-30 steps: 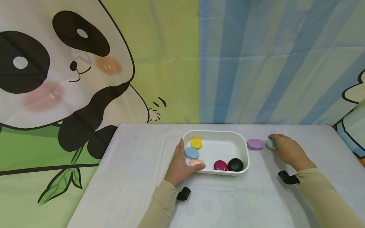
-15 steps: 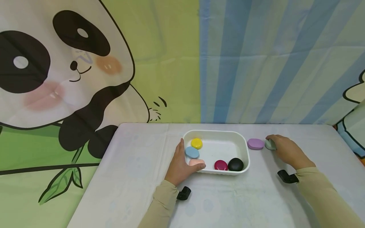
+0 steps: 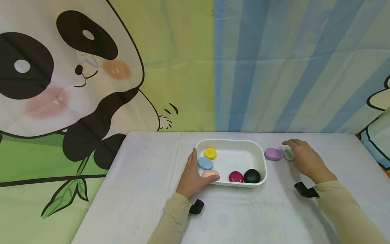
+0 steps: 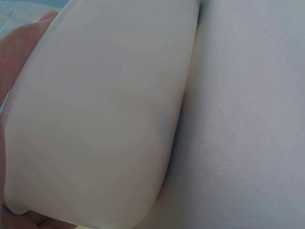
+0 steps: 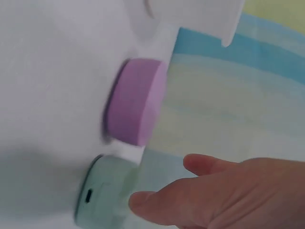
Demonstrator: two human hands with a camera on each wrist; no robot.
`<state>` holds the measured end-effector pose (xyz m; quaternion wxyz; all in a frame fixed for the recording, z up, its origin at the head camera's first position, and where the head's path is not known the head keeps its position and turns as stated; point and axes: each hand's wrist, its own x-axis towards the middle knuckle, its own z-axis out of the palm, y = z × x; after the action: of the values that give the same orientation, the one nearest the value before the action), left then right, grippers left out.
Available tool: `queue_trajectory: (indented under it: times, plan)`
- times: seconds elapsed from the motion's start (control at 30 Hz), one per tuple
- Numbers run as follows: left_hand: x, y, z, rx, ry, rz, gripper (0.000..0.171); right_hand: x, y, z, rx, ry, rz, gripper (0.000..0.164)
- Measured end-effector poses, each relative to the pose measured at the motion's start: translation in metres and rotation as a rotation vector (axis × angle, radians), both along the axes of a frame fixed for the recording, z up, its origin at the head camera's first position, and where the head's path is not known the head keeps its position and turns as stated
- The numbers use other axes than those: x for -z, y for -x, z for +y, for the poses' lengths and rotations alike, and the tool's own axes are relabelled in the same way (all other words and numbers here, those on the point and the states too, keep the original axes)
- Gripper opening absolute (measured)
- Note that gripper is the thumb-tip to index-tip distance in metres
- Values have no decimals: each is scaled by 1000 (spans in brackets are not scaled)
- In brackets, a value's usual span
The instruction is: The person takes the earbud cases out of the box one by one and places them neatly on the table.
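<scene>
Five pieces (image 3: 251, 176) sit in the white tray (image 3: 234, 154) the left hand (image 3: 192, 178) grips; the purple piece (image 3: 273, 154) and green piece (image 5: 102, 191) are still outside. The right hand (image 3: 310, 162), fingers parted, holds nothing

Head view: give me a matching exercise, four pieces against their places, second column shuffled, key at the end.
Pieces
1. yellow round disc
2. glossy black round piece
3. purple oval block
4. pale green rounded piece

Places
A. on the white cloth-covered table, partly hidden by the right hand
B. inside the white rectangular tray, near right corner
C. inside the tray, toward the far left corner
D. on the table, just right of the tray, not covered by a hand

Pairs: 1-C, 2-B, 3-D, 4-A
</scene>
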<state>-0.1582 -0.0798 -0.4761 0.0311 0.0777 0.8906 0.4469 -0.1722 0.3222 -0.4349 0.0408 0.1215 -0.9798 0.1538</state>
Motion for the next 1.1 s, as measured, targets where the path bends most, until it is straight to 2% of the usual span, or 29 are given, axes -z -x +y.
queue_trajectory:
  times: [0.2, 0.37, 0.6, 0.83, 1.1]
  plan:
    - [0, 1, -1, 1, -5, 1, 134, -10, -6, -20, 1, 36, 139, 53]
    - [0, 0, -1, 0, -4, 2, 134, -15, -9, -38, -18, 62, 191, 51]
    - [-1, 0, 0, -7, -4, -5, 134, -24, -12, -63, -41, 102, 198, 51]
    - [-1, -1, 1, -14, 8, 3, 135, -26, -10, -86, -88, 121, 225, 45]
    - [-1, -1, 1, -14, 35, 13, 137, -29, -10, -113, -90, 126, 143, 49]
